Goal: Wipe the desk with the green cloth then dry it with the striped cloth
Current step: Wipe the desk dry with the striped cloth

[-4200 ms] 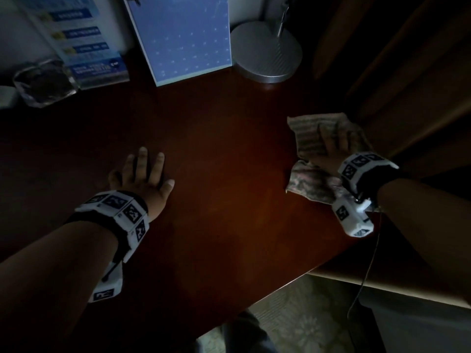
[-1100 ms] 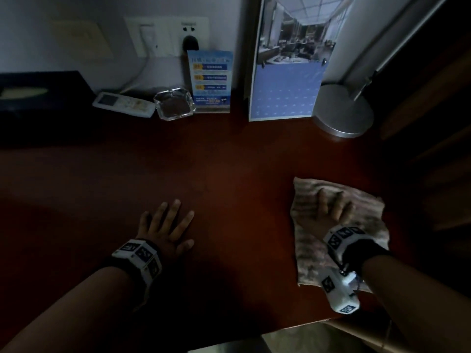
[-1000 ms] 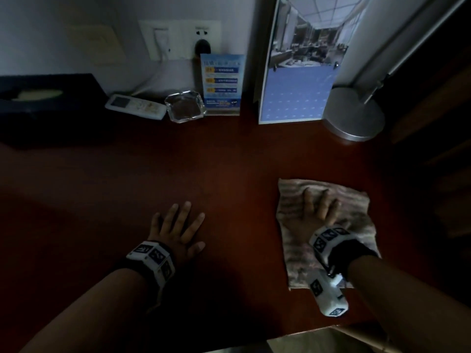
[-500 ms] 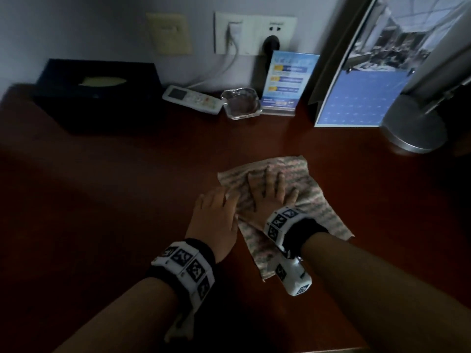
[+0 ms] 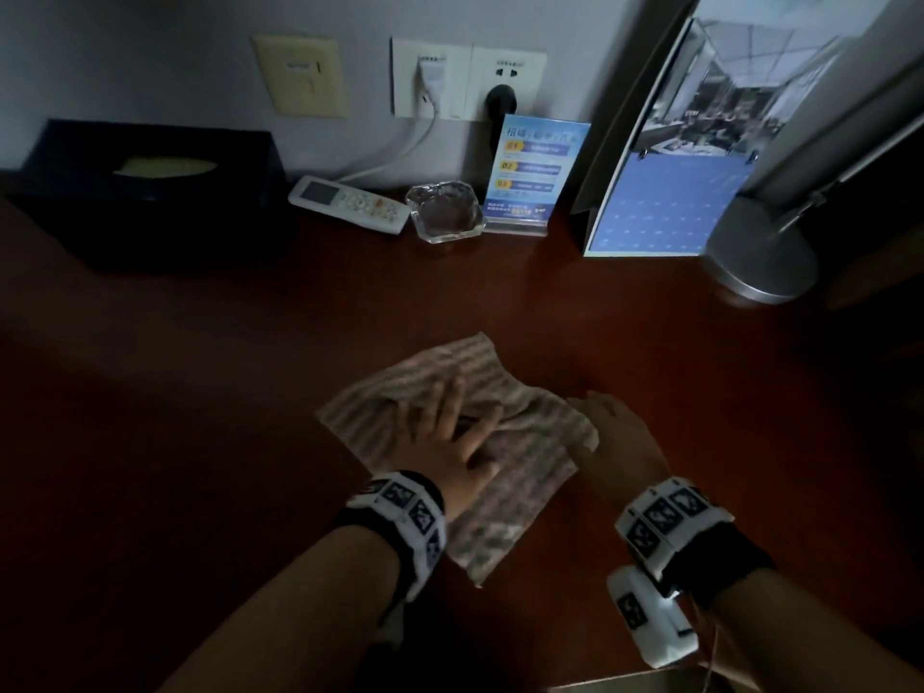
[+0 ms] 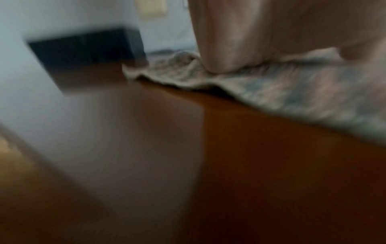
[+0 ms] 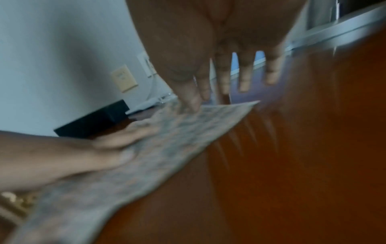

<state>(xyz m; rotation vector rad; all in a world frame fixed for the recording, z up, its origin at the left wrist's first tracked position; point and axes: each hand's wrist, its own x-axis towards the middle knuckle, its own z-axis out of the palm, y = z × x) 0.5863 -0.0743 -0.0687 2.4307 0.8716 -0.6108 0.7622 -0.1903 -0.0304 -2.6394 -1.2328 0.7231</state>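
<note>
A dark red-brown wooden bench (image 5: 210, 442) fills most of the head view, dimly lit. Along its far edge, against the wall, a black tissue box (image 5: 150, 192) is set at the left. Further right, a blue desk calendar (image 5: 665, 202) is propped up, with a round silver lamp base (image 5: 760, 257) just beside it. Between box and calendar, a blue leaflet stand (image 5: 530, 177), a white remote control (image 5: 350, 205) and a clear glass ashtray (image 5: 445, 212) are lined up close together.

Near the middle of the bench the striped cloth (image 5: 505, 507) is spread, somewhat rumpled, one corner pointing towards the wall. The left hand (image 5: 445, 437) is laid flat on the cloth with its fingers straight and spread, pressing it down; in the left wrist view the fabric is seen bunched under the palm. The right hand (image 5: 615, 437) is placed at the cloth's right edge, fingers extended and slightly apart; in the right wrist view its thumb is seen touching the cloth's edge. Nothing is gripped by either hand. Both wrist views are blurred.
</note>
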